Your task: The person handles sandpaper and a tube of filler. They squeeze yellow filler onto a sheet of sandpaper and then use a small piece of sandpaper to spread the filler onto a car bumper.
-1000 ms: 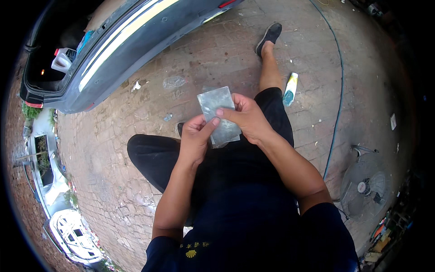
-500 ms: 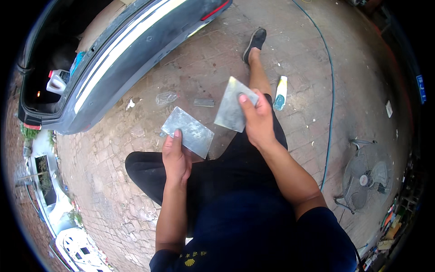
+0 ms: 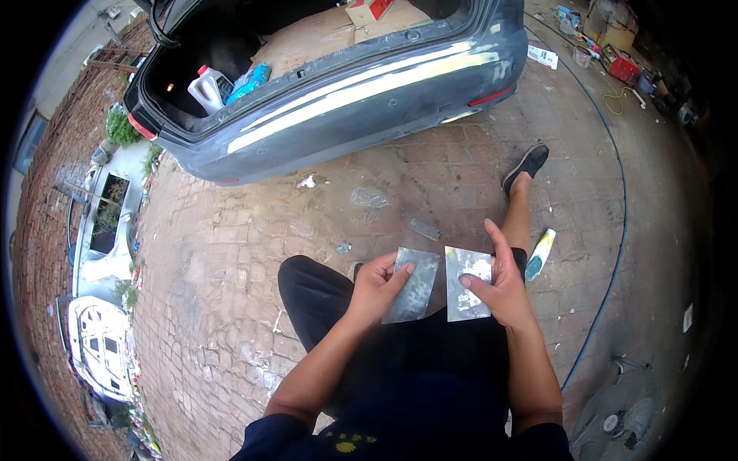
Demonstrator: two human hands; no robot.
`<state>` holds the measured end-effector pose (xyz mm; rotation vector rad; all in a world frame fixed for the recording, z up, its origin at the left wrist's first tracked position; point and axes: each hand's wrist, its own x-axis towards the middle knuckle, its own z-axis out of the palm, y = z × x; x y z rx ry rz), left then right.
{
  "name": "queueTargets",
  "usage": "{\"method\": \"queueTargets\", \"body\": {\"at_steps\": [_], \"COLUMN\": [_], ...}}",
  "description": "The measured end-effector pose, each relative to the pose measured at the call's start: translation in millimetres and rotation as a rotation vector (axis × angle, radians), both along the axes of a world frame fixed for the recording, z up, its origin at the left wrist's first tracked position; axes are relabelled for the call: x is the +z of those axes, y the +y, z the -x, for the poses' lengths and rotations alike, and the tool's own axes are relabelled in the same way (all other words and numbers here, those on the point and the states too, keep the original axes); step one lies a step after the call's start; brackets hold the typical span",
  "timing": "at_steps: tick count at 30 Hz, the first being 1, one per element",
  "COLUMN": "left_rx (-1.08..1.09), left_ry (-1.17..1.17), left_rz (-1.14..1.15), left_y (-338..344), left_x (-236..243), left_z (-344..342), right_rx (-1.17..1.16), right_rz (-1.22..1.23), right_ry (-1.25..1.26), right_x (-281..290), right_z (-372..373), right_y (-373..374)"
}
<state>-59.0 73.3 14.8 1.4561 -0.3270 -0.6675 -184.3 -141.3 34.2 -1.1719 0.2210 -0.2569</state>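
My left hand (image 3: 372,290) is closed on a thin grey rectangular putty spreader (image 3: 419,290), its thumb lying on the face. A second flat putty spreader (image 3: 463,263), smeared with whitish residue, is pinched in my right hand (image 3: 509,292), the index finger pointing up past its edge. Both plates stand nearly upright side by side over my lap, a narrow gap between them. Beyond my hands is the rear bumper (image 3: 323,150) of a grey car, with pale yellow-white filler streaks (image 3: 361,96) along it.
A yellow, white and teal tube (image 3: 540,253) lies by my right knee. Ahead on the brick paving are a clear crushed bottle (image 3: 369,198) and a small grey block (image 3: 424,228). A blue hose (image 3: 624,207) runs down the right, near a fan (image 3: 615,421). The trunk holds a white jug (image 3: 206,92).
The two spreaders have come closer together and turned more upright. My view has shifted, so the car now shows more fully and my hands sit lower and farther right.
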Motion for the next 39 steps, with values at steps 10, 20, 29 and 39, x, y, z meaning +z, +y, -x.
{"method": "queueTargets", "body": {"at_steps": [10,20,29,39], "left_rx": [-0.283,-0.033,-0.121,-0.374], "left_ry": [-0.039,0.427,0.23,0.602], "left_rz": [-0.208,0.535,0.203,0.731], "left_y": [15,8,32,35], "left_x": [20,30,-12,31], "left_z": [-4,37,33,41], "right_rx": [0.095,-0.273,-0.05,0.498], "right_rz": [-0.25,-0.331,0.292,-0.127], "right_ry": [0.14,0.089,0.113,0.083], "right_x": [-33,-40,-23,-18], "right_z": [-13,-32,-18,-5], "right_y": [28,41,71,68]}}
